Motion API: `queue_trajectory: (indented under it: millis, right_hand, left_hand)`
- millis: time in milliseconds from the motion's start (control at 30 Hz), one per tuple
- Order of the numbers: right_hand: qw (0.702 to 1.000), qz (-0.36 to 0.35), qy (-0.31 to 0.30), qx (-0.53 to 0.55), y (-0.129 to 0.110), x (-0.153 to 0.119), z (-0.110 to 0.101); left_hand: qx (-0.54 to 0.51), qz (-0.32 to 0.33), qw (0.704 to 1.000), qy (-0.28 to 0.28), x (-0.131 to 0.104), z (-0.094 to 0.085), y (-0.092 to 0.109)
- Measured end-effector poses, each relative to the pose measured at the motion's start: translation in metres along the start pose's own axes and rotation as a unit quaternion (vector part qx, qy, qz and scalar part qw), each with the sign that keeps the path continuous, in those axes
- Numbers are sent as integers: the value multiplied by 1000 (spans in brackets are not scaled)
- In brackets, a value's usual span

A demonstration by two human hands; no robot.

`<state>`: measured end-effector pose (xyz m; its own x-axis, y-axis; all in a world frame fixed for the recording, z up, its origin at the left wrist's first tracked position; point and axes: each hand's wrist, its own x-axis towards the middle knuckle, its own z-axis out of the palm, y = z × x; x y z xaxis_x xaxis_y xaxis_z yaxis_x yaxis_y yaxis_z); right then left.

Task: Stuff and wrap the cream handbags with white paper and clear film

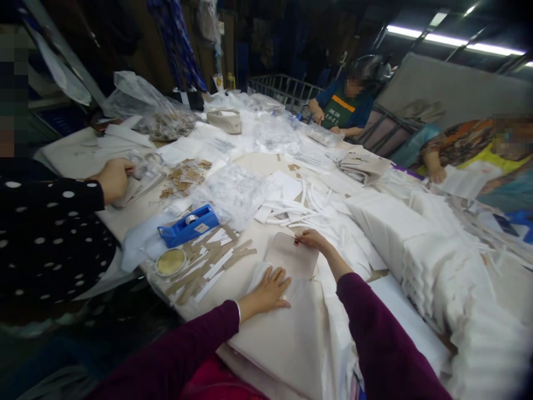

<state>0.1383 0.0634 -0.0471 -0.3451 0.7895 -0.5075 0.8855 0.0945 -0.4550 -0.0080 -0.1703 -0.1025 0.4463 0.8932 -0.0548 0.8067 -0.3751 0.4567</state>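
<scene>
A flat, pale beige bag lies at the table's near edge, with its rounded flap stretched away from me. A thin white sheet lies across the bag under my left hand. That hand rests flat with its fingers spread, pressing on the sheet. At the far right of the flap, my right hand pinches the edge beside a small reddish-brown metal-looking clasp. My right fingertips partly cover that edge. White sheets hang beside the bag on the right.
Cardboard strips, a tape roll and a blue tape dispenser lie to the left. White foam tubes are ahead, stacked white foam sheets to the right. Several co-workers surround the table; a polka-dot sleeve is close left.
</scene>
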Motion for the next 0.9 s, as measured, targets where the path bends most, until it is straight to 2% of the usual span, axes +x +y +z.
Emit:
queue_trajectory:
  millis: [67, 133, 200, 267, 367, 500, 667, 767, 900]
  right_hand:
    - [998, -47, -31, 2, -8, -13, -8]
    - [994, -92, -35, -52, -18, -32, -5]
    - [978, -122, -6, -169, -26, -55, 7]
    - [948, -141, 21, -284, -31, -81, 25]
    - [915, -181, 28, -361, -31, -117, 52]
    - [902, -238, 37, -358, -21, -153, 81]
    - [927, -254, 67, -269, -1, -173, 105]
    - [934, -273, 41, -226, 6, -177, 107]
    - [936, -286, -35, -201, 3, -176, 103]
  left_hand:
    - [-2, 1, 1000, 0, -1, -1, 2]
    - [-2, 0, 1000, 2, -2, -2, 4]
    - [-3, 0, 1000, 5, -2, -4, 7]
    - [-5, -3, 1000, 1, -2, -6, 9]
    - [-9, -8, 1000, -8, -3, -9, 12]
    - [-5, -11, 1000, 3, -6, -3, 17]
    - [-11, -17, 999, 48, -12, 3, 19]
    - [-48, -6, 998, 27, -20, -2, 13]
    - [-90, -3, 996, -12, -30, -2, 3]
